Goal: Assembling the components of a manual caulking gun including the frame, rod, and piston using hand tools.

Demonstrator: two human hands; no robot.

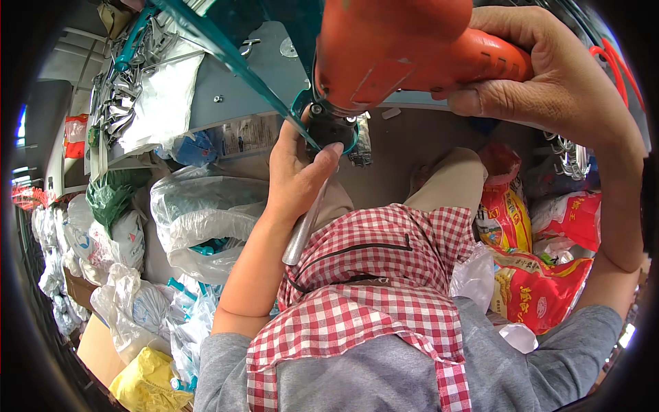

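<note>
Right hand: (pixel 542 96) wrapped round the handle of the orange power tool (pixel 391 51), thumb along the near side
Left hand: (pixel 298 168) closed round the teal part (pixel 233 60), thumb pressed near its rim; grip partly hidden by the part
Teal part: in front of the body, long strip slanting up and left, lower end under the tool's nose
Bolt head: (pixel 316 108) bright, right beside the nose; bit hidden, can't tell if it's seated
Slip risk: bit jumping off a fastener could catch the left hand; cause would be a tilted tool or off-axis push, fingers sit that close
Spin risk: torque could twist the teal part in the left grip; no clamp visible, hand looks like the main restraint
Metal tube: (pixel 304 233) slants below the left hand toward the checked apron (pixel 384 302); could swing if the part turns, can't tell if they're joined
Table: (pixel 233 89) beyond the hands, loose nut (pixel 218 99) on it; a knock from the long strip could send it off
Metal pile: (pixel 123 110) tangled on the left; strip could snag there if swung wide
</note>
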